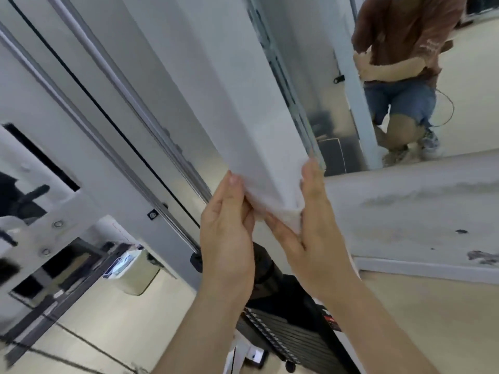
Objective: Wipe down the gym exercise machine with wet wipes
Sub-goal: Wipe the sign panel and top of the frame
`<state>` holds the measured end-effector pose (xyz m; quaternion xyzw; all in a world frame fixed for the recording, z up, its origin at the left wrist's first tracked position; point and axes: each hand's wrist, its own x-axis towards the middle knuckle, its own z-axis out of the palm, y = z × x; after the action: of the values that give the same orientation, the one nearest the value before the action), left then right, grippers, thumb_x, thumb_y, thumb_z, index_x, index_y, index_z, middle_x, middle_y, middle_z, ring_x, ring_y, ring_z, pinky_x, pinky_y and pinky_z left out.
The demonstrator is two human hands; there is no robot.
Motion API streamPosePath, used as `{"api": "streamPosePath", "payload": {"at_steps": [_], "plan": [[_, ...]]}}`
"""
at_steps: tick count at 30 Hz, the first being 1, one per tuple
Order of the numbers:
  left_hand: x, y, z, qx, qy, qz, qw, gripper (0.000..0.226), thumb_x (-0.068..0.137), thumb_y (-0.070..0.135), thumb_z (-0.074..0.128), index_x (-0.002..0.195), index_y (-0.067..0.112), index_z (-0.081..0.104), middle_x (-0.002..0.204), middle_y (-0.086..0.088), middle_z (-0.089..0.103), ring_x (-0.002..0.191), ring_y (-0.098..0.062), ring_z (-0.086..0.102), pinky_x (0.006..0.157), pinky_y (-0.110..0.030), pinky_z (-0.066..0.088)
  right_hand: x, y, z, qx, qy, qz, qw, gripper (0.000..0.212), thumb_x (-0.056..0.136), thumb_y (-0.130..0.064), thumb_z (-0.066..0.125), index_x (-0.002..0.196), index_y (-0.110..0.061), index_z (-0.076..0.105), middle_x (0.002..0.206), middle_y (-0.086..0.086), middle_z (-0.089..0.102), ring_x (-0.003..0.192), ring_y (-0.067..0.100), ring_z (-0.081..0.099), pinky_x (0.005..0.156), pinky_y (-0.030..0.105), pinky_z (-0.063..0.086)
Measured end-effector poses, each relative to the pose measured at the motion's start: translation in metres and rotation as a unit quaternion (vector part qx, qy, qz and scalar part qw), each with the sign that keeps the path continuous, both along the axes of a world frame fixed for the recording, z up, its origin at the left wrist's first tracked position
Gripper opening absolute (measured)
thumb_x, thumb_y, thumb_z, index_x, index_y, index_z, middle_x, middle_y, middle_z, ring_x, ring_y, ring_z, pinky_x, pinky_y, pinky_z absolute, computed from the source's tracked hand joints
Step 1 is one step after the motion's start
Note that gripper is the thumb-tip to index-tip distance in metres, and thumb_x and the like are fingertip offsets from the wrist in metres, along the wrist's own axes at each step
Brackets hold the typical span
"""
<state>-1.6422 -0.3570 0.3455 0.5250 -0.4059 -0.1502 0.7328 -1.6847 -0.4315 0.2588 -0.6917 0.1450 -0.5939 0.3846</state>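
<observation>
A: How many hands were on the white post (216,76)?

B: Two. The left hand (226,233) and the right hand (316,225) met at the post's lower end, one on each side of it.

A: And the wipes?

B: One wet wipe (275,195), white, wrapped round the post's front edge. Both hands gripped it, with their fingers (280,228) curled under its bunched lower corner and a thumb lying up each side.

A: What else could be counted?

B: Left of the post ran two silvery guide rods (151,122) with one thin black cable (94,98) between them. Further left, a white plate (48,211) showed two bolts. One pale tub (132,271) with a bluish top stood on the floor (108,333), down and left of the post's foot.

A: Any writing?

B: Below the post sat one black weight stack (291,333), and it carried one red label (333,318), too blurred to read. Whatever print the tub had was too small to make out.

A: And to the right?

B: One mirror (472,125) right of the post, showing one crouching person in a brown top and blue shorts.
</observation>
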Motion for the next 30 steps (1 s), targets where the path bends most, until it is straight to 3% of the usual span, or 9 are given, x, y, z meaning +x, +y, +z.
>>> {"api": "streamPosePath", "payload": {"at_steps": [2,5,9,15,18,20,22,26,30], "plan": [[-0.002,0.003,0.007,0.042,-0.009,0.0,0.999,0.036,0.105,0.023,0.037,0.131,0.011,0.059,0.127,-0.002,0.066,0.121,-0.016,0.06,0.107,-0.037,0.042,-0.004,0.0,-0.006,0.051,0.028,0.027,0.998,0.084,0.092,-0.069,0.038,0.154,-0.028,-0.002,0.165,0.001,0.006,0.151,0.02,0.012,0.118,0.053,0.026],[-0.006,0.005,0.017,0.08,0.012,0.007,0.997,0.035,0.106,0.025,0.037,0.123,0.007,0.061,0.123,-0.005,0.068,0.121,-0.021,0.06,0.106,-0.037,0.043,-0.004,-0.017,0.044,0.064,0.036,0.045,0.996,0.099,0.082,-0.072,0.054,0.15,-0.01,0.017,0.152,0.013,0.028,0.142,0.032,0.029,0.111,0.055,0.033],[-0.011,0.007,0.054,0.082,0.024,0.01,0.996,0.036,0.105,0.029,0.035,0.105,0.01,0.066,0.107,-0.003,0.072,0.108,-0.016,0.065,0.1,-0.035,0.047,0.005,-0.015,0.105,0.011,0.036,-0.019,0.999,0.102,0.085,-0.068,0.045,0.156,-0.008,0.003,0.164,0.012,0.004,0.152,0.021,0.001,0.123,0.044,0.008],[-0.017,0.009,0.094,0.127,0.035,0.004,0.991,0.036,0.106,0.023,0.032,0.125,0.019,0.062,0.12,0.005,0.07,0.116,-0.009,0.063,0.106,-0.033,0.044,-0.006,-0.002,0.071,0.098,0.071,0.027,0.992,0.099,0.086,-0.067,0.055,0.154,-0.018,0.003,0.161,0.011,0.014,0.15,0.027,0.015,0.116,0.054,0.026],[-0.022,0.009,0.111,0.15,0.072,0.003,0.986,0.041,0.106,0.033,0.032,0.107,0.022,0.071,0.113,0.002,0.072,0.114,-0.011,0.062,0.113,-0.043,0.037,-0.003,-0.01,0.154,0.046,0.092,-0.002,0.995,0.102,0.086,-0.062,0.057,0.155,-0.009,0.004,0.163,0.014,0.01,0.151,0.03,0.009,0.121,0.052,0.016],[-0.022,0.01,0.13,0.145,0.087,0.004,0.986,0.042,0.105,0.039,0.031,0.114,0.022,0.069,0.116,0.003,0.071,0.117,-0.011,0.061,0.114,-0.043,0.035,-0.002,-0.013,0.208,-0.001,0.079,-0.038,0.996,0.104,0.086,-0.064,0.052,0.155,-0.004,0.003,0.164,0.015,0.003,0.152,0.027,0.004,0.122,0.047,0.012],[-0.02,0.012,0.153,0.128,0.084,0.005,0.988,0.038,0.106,0.033,0.033,0.12,0.019,0.066,0.111,0.007,0.072,0.112,-0.009,0.062,0.114,-0.042,0.036,-0.001,-0.011,0.212,-0.01,0.06,-0.031,0.998,0.099,0.088,-0.062,0.05,0.156,-0.008,0.003,0.164,0.014,0.005,0.152,0.026,0.008,0.122,0.05,0.017],[-0.023,0.023,0.185,0.171,-0.013,-0.003,0.985,0.032,0.106,0.027,0.037,0.131,0.031,0.057,0.123,0.017,0.067,0.12,-0.002,0.058,0.109,-0.031,0.041,-0.01,0.005,0.158,0.11,0.071,0.026,0.991,0.093,0.089,-0.064,0.052,0.154,-0.026,-0.002,0.163,0.005,0.013,0.15,0.023,0.018,0.115,0.053,0.03],[-0.024,0.033,0.207,0.183,-0.059,0.035,0.981,0.028,0.103,0.019,0.047,0.119,0.037,0.061,0.113,0.026,0.068,0.112,0.01,0.057,0.098,-0.01,0.043,0.0,-0.002,0.228,0.132,0.042,0.037,0.99,0.095,0.083,-0.068,0.059,0.149,-0.016,0.013,0.15,0.014,0.03,0.14,0.034,0.033,0.108,0.057,0.037]]}}
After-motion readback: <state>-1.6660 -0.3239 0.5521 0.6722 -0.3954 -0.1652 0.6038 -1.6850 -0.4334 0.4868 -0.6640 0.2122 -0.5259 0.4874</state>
